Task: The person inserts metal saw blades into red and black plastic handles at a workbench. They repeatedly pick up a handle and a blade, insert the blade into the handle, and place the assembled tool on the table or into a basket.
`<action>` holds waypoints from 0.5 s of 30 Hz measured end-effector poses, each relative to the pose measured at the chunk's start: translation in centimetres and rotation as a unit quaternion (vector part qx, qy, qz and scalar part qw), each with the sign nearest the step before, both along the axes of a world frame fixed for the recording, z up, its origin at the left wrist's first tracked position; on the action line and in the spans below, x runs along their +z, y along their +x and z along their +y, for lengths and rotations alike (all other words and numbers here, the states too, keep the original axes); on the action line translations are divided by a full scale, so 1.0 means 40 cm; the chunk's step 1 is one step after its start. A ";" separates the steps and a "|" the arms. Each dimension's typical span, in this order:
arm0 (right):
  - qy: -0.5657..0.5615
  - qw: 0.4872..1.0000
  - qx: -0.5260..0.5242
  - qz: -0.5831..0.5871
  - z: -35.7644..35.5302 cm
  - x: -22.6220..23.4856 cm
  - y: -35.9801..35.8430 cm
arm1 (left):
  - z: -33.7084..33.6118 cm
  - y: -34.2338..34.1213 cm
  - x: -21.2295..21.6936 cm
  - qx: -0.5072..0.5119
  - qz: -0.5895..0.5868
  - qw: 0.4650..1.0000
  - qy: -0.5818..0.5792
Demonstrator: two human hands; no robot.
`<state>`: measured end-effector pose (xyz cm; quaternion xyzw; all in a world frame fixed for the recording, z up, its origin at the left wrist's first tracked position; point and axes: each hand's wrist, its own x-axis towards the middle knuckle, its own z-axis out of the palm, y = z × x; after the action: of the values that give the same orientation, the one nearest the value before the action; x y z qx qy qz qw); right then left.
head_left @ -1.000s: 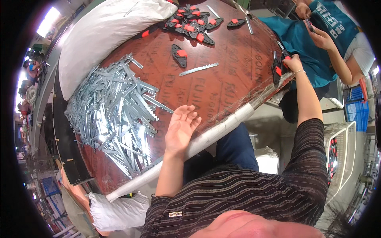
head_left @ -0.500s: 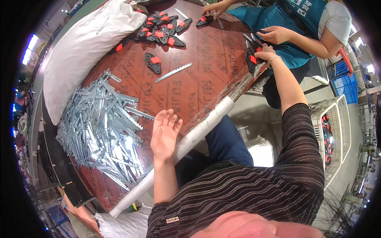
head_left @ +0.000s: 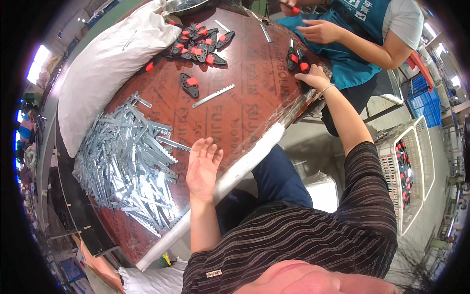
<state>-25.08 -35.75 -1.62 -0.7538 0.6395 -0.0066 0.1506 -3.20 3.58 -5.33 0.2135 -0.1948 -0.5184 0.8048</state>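
My left hand (head_left: 201,169) lies palm up at the table's near edge, fingers apart and loosely curled, holding nothing, beside a pile of notched metal strips (head_left: 132,157). At the table's right edge, my right hand (head_left: 314,78) has its fingers closed across a black-and-red plastic part (head_left: 304,66); some fingertips are hidden. A second black-and-red part (head_left: 292,59) with a metal strip in it lies next to that one. Mid-table are a lone black-and-red part (head_left: 189,85) and a single notched strip (head_left: 214,95). More such parts (head_left: 200,46) are heaped farther back.
A large white sack (head_left: 115,63) lies along the table's left side. At the far right a co-worker in a teal apron (head_left: 306,41) holds a black-and-red part. White crates (head_left: 409,171) with similar parts stand to my right. A plastic-wrapped roll (head_left: 235,171) edges the table (head_left: 254,63).
My right hand has moved left along the table edge, and the parts by it have shifted left. The co-worker's hand has left the table with a black-and-red part. My left hand barely moved.
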 end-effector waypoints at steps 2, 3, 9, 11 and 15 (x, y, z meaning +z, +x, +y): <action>-0.036 0.999 0.000 0.014 0.012 0.013 0.016 | -0.003 0.001 -0.002 0.007 -0.002 1.000 0.002; -0.053 0.998 -0.003 0.020 0.018 0.013 0.018 | -0.005 0.002 -0.002 0.008 -0.003 1.000 0.004; -0.062 0.998 -0.031 -0.003 -0.037 -0.001 -0.006 | -0.009 0.006 -0.013 0.000 -0.002 1.000 -0.008; -0.100 0.994 -0.044 -0.029 -0.056 -0.006 -0.004 | -0.004 0.006 -0.012 0.004 -0.001 1.000 -0.005; -0.123 0.985 0.032 -0.116 -0.134 -0.022 0.023 | -0.008 0.004 -0.005 0.001 0.002 1.000 0.004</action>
<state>-24.15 -41.13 -2.51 -0.7806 0.5878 -0.1679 0.1301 -3.06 3.28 -5.53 0.2158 -0.1904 -0.5187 0.8051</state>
